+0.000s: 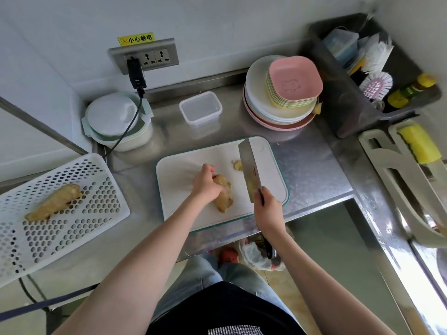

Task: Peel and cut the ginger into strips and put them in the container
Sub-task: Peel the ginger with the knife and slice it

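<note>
Plates right of empty container.

Both bare forearms are extended forward from the near edge of the scene, converging slightly toward the far side. The left hand is turned palm down, with its fingers curled over the ginger, which is gripped from above and from the left; the thumb is hidden beneath the hand. The right hand is held nearer and to the right, well apart from the left, and is closed around the handle of the knife. The right wrist is kept straight and in line with its forearm, while the left wrist is bent slightly downward.
</note>
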